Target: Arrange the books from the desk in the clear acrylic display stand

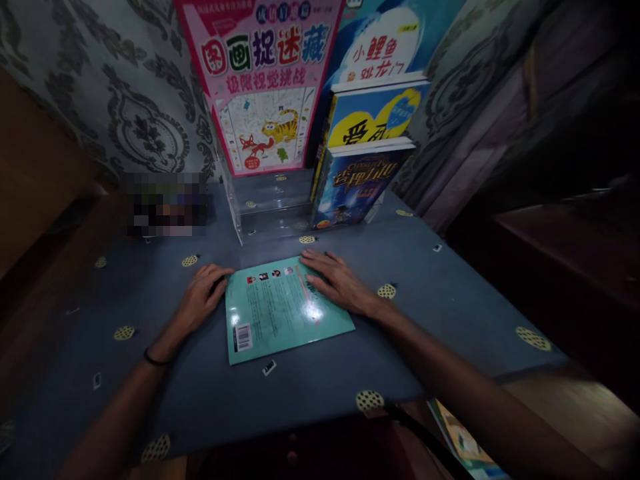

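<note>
A thin turquoise book [273, 313] lies flat on the table with a barcode at its lower left corner and small portraits along the top; it sits turned sideways to me. My left hand [203, 297] rests beside its upper left corner, fingertips touching the edge and thumb apart from the fingers. On the book's upper right part lies my right hand [337, 280], fingers stretched out over the cover and hiding some of the print. A black band circles my left wrist.
A clear acrylic stand [275, 217] at the back holds a tall pink book [265, 100], a blue-green book [385, 40], a yellow-and-blue book [370, 120] and a dark blue book [357, 187]. A blurred-out item [167, 205] is back left. The blue tablecloth [450, 320] has pineapple prints.
</note>
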`<state>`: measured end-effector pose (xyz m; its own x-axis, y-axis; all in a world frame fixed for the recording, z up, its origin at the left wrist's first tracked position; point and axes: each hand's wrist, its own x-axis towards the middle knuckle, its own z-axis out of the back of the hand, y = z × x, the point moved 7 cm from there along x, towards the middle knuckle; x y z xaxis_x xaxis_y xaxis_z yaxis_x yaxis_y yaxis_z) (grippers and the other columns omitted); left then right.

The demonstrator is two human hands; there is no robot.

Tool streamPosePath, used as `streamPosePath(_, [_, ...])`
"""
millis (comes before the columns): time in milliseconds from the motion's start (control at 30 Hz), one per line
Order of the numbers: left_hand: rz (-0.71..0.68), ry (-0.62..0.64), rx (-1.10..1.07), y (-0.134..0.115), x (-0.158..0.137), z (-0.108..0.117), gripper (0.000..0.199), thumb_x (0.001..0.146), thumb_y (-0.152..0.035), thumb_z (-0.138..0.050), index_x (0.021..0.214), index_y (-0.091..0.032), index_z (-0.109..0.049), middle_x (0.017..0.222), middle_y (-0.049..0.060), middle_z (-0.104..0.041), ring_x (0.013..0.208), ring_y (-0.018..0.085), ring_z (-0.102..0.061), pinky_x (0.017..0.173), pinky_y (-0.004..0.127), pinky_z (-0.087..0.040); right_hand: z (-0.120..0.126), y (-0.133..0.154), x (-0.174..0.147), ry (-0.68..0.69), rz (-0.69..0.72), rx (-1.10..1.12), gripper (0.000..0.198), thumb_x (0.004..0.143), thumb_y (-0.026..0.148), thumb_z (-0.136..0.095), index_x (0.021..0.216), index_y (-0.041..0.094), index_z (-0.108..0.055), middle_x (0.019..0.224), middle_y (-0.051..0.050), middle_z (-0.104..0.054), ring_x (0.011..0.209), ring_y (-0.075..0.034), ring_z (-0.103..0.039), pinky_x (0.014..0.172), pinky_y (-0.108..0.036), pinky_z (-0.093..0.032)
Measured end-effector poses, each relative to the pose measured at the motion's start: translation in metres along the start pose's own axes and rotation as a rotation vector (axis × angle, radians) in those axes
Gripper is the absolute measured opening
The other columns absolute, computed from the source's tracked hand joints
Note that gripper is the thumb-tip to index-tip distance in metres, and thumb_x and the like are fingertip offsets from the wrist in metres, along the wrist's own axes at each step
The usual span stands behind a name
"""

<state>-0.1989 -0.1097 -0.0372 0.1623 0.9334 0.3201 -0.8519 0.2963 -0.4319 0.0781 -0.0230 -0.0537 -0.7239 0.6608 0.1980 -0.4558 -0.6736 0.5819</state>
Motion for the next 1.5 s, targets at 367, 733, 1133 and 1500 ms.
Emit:
streamPosePath(367, [-0.306,0.363,0.286,-0.084,0.030,-0.058,0.059,0.109,-0.051,-0.024,0.156,-0.019,-0.039,0.163,0.011,-0.040,0.154,0.026,-0.032,0.126,0.053,-0.026,0.021,-0.021,0.007,-0.120,-0.111,0.521,0.067,0.096,0.077,-0.038,0.130,0.029,-0.070,0.140,-0.007,-0.067,0.134,-0.030,-0.058,0.119,-0.057,-0.038])
streamPosePath(733, [-0.437,0.509,0.231,-0.140,0.057,-0.097,0.066,0.108,-0.056,-0.018,0.162,-0.020,-0.026,0.169,0.007,-0.026,0.159,0.023,-0.016,0.130,0.050,-0.015,0.022,-0.018,0.008,-0.115,-0.073,0.577,0.073,0.095,0.078,-0.039,0.136,0.024,-0.066,0.140,-0.009,-0.067,0.133,-0.029,-0.059,0.118,-0.054,-0.039])
streamPosePath(1133, [-0.642,0.587,0.107,-0.175,0.026,-0.104,0.057,0.110,-0.049,-0.018,0.161,-0.025,-0.029,0.167,0.003,-0.033,0.158,0.021,-0.019,0.131,0.053,-0.004,0.025,-0.013,0.006,-0.107,-0.073,0.511,0.067,0.099,0.072,-0.038,0.135,0.023,-0.066,0.138,-0.008,-0.068,0.133,-0.029,-0.059,0.117,-0.051,-0.040])
streamPosePath(1500, [-0.710,0.592,0.152,-0.186,0.015,-0.104,0.052,0.111,-0.041,-0.022,0.159,-0.025,-0.034,0.166,0.004,-0.036,0.158,0.021,-0.021,0.130,0.053,-0.005,0.024,-0.009,0.004,-0.123,-0.046,0.365,0.059,0.102,0.063,-0.038,0.134,0.023,-0.067,0.137,-0.008,-0.069,0.129,-0.028,-0.062,0.112,-0.047,-0.045])
